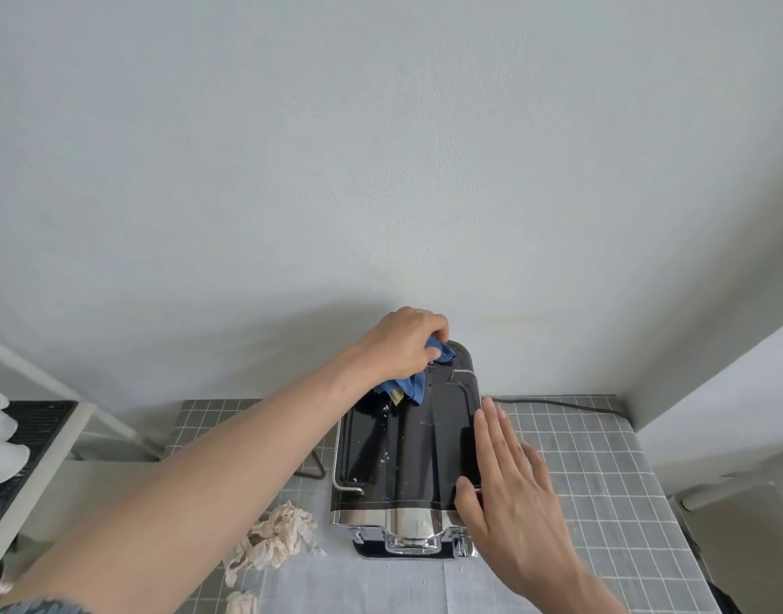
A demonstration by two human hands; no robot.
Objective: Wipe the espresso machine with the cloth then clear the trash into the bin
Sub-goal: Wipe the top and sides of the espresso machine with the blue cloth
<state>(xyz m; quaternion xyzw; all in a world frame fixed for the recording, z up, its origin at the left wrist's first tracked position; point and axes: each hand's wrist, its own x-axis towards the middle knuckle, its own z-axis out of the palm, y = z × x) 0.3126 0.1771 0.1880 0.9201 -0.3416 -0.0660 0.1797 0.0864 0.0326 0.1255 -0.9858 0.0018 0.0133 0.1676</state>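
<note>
The espresso machine (pixel 407 445) stands at the middle of the tabletop (pixel 602 480), which wears a grey grid-patterned covering, its black top speckled with pale flecks. At the machine's 11 o'clock corner the left hand (pixel 403 343) has its grip clamped on the bunched blue cloth (pixel 407 383), which is pressed down on the top. The right hand (pixel 509 489) lies flat along the machine's 3 o'clock edge, its grip apart, fingers straight. Crumpled tissue trash (pixel 274 538) lies on the tabletop at the machine's 8 o'clock. A black cord (pixel 558 404) trails off at 2 o'clock.
</note>
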